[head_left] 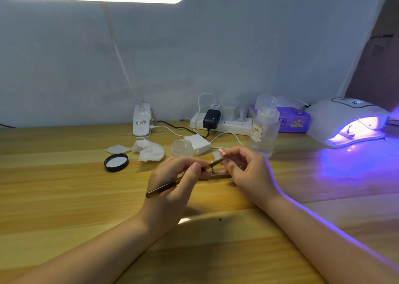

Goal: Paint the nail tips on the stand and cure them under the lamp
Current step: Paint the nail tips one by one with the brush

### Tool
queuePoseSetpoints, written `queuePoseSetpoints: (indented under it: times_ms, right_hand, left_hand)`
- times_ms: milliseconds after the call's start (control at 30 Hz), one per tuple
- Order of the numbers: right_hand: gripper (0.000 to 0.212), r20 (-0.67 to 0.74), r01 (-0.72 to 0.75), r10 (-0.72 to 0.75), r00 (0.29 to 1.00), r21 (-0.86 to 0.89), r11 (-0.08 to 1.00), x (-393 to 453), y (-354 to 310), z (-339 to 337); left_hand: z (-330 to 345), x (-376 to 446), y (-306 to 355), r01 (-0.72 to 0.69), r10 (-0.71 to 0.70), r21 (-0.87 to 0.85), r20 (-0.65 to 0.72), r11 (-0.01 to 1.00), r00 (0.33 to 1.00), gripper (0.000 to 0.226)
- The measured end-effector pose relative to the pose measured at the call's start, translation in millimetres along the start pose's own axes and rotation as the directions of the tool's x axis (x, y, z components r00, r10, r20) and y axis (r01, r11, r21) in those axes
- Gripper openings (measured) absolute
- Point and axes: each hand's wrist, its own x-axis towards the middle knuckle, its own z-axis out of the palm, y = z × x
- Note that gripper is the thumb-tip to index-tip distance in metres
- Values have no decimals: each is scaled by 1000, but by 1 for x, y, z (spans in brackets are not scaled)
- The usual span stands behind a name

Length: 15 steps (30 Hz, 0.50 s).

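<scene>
left hand [172,180] pinches brown brush [166,186], bristle end at right fingertips. right hand [244,167] fingers curled round small nail stand [213,171], partly hidden, mid table [64,197]. uv lamp [347,121] lit, far right.

Lamp [345,121] glowing purple, brush [168,185] brown, lid [116,162] black
</scene>
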Motion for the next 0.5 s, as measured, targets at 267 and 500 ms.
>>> queuePoseSetpoints:
  times_ms: [267,500]
  right_hand:
    - [14,5,-13,13,1000,38,999,1,-1,0]
    - [9,-2,-5,5,1000,29,1000,1,1,1]
  left_hand:
    - [0,4,-5,62,-59,90,-43,994,997,19]
    - [0,3,-3,58,-57,39,-38,998,998,20]
